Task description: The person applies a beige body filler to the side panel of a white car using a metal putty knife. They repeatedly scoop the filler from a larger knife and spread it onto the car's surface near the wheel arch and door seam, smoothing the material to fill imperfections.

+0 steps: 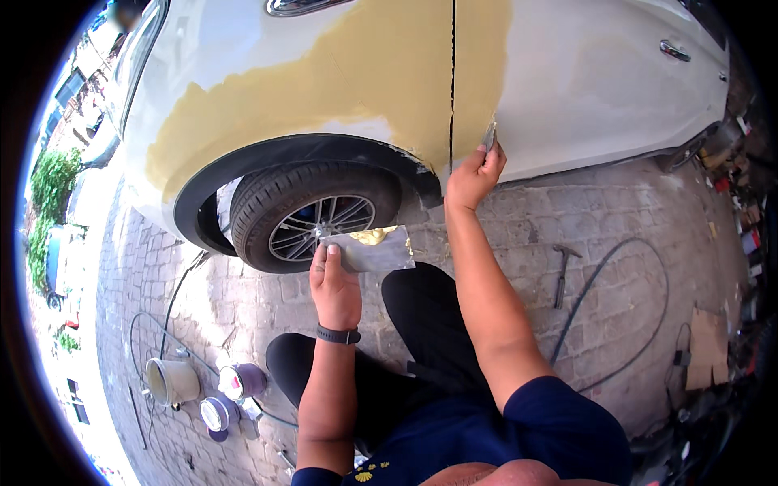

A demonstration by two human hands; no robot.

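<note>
From the wearer's head, our left fisheye looks down and forward, facing the white car [583, 105] at twelve o'clock; we see the navy shirt [567, 429] nearest, around six.

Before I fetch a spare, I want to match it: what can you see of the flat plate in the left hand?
The flat plate is grey, thin and rectangular, apparently metal, with a dull, smeared face. A pale yellow mound of paste sits by its far edge, with more smears at its right end. The left hand grips its left end, thumb on top. In view, it partly overlaps the wheel.
</note>
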